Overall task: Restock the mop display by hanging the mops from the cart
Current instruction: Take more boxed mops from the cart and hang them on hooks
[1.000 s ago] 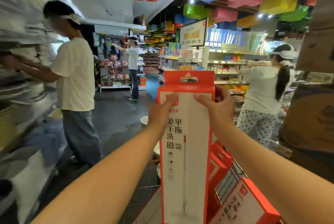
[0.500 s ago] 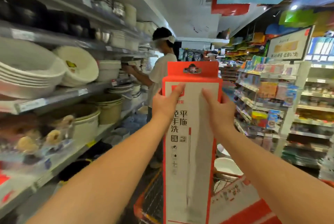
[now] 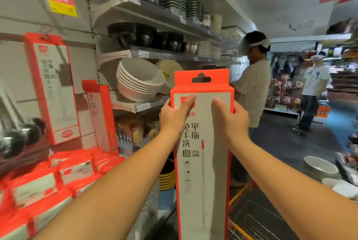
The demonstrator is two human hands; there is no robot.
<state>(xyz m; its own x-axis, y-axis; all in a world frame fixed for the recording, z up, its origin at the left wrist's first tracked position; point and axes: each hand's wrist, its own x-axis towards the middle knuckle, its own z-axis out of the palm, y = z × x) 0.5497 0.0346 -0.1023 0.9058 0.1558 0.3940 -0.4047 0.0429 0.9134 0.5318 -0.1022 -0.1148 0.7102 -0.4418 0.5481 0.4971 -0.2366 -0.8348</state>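
I hold a tall red-and-white mop box (image 3: 202, 162) upright in front of me, its hang tab with a cut-out hole at the top. My left hand (image 3: 175, 116) grips its left edge near the top, and my right hand (image 3: 231, 118) grips the right edge at the same height. At the far left another mop box (image 3: 53, 88) hangs on the white display wall. A second mop box (image 3: 101, 117) stands to its right. The wire cart (image 3: 251, 218) shows at the bottom right, below my right arm.
Red-and-white packs (image 3: 58, 177) are stacked at the lower left. Shelves (image 3: 155, 53) of bowls and pots run along the left behind the box. Two people (image 3: 251, 88) stand in the aisle ahead on the right. White bowls (image 3: 321, 166) sit at the right edge.
I have turned left with the mop box in both hands. The view swung from the open aisle to the bowl shelves, and the mop display wall now shows on the left.
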